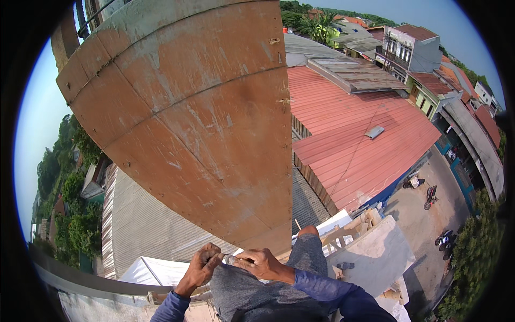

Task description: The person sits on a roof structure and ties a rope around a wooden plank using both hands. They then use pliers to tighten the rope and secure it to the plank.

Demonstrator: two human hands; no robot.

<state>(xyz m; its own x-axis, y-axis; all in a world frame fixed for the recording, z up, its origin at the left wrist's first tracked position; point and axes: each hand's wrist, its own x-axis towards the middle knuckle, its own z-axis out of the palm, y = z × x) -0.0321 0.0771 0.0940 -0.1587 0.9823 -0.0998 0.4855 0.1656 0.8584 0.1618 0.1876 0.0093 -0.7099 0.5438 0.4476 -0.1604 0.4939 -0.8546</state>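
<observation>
My left hand (203, 265) is closed in a pinch just above my lap, in front of the lower tip of a big brown panel. Close by on its right, my right hand (261, 264) is closed too, its thumb and fingers pointing toward the left hand. A small pale, shiny thing (229, 260) shows between the two hands; its kind is too small to tell. The brown panel (214, 118), scuffed and streaked with grey, rises in front of me with seams across it and a curved left edge. My knees in grey shorts (308, 254) lie beneath the hands.
I am high above the ground. Below spread a grey corrugated roof (155, 220) and a red metal roof (359, 145). At right, a pale slab (375, 249) lies beside wood pieces (370, 220). Farther down, a street (437, 206) holds parked motorbikes (431, 197).
</observation>
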